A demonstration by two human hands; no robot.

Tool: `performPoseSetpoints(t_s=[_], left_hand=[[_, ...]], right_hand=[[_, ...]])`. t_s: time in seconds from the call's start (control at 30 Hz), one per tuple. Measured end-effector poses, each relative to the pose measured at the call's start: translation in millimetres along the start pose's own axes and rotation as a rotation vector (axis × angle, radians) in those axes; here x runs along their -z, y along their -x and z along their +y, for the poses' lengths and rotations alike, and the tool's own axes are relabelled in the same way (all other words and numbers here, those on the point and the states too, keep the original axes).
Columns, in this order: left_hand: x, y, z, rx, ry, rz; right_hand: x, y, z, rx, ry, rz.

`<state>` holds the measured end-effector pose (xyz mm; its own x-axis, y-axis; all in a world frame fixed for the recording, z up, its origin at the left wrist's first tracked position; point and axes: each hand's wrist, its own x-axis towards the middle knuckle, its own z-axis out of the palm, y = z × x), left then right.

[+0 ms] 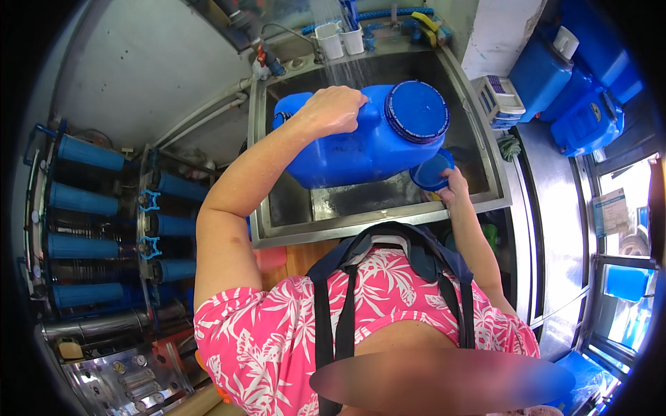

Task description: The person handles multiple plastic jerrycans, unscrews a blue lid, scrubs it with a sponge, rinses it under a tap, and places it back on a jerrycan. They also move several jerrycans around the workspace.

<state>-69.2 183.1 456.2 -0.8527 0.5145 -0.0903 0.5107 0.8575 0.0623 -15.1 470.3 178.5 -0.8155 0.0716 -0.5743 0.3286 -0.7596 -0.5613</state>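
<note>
My left hand (pixel 335 110) is closed around the top handle of a large blue plastic water jug (pixel 343 156). The jug is over a stainless steel sink (pixel 382 221), with its wide round screw cap (pixel 418 110) on the right and a smaller cap (pixel 281 119) at the left end. My right hand (pixel 453 185) holds the rim of a round blue plastic piece (pixel 431 171), a lid or shallow bowl, close below the jug's wide cap. Water (pixel 346 70) sprays down behind the jug; its source is out of view.
White holders (pixel 329 41), a yellow sponge or brush (pixel 426 28) and a red-handled valve (pixel 261 54) line the sink's back edge. Blue filter housings (pixel 83 245) stand left. At right are more blue jugs (pixel 541 73), a drawer box (pixel 500 99) and a green cloth (pixel 508 147).
</note>
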Motion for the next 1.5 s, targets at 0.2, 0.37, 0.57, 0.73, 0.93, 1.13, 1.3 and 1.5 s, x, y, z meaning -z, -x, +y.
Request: performPoseSetpoints(t_s=[0.2,0.37,0.57,0.73,0.93,1.13,1.3,1.5], left_hand=[[10.7,1.0,20.1,-0.017,-0.056,-0.008],[16.4,6.9,30.5,-0.041,-0.069,0.045],[26.5,13.4,39.1,-0.040,-0.078,-0.014],[32.9,22.1,43.8,-0.066,-0.120,0.028],[38.6,29.6,43.7,-0.067,-0.117,0.067],[41.0,31.6,42.9,-0.096,-0.122,0.098],[44.9,29.0,45.6,-0.065,-0.125,0.060],[48.3,20.5,47.4,-0.088,-0.093,0.007]], right_hand=[[1.4,-3.7,1.5,0.034,-0.017,-0.009],[1.5,-8.4,1.8,0.009,-0.010,0.003],[5.4,-21.2,5.3,-0.047,-0.043,-0.093],[8.5,-27.2,7.3,-0.044,0.014,-0.147],[5.6,-28.5,9.5,-0.038,0.022,-0.244],[0.2,-25.6,10.2,-0.018,0.050,-0.280],[2.9,-32.5,11.5,-0.030,0.013,-0.280],[9.4,-42.1,12.4,-0.022,-0.009,-0.285]])
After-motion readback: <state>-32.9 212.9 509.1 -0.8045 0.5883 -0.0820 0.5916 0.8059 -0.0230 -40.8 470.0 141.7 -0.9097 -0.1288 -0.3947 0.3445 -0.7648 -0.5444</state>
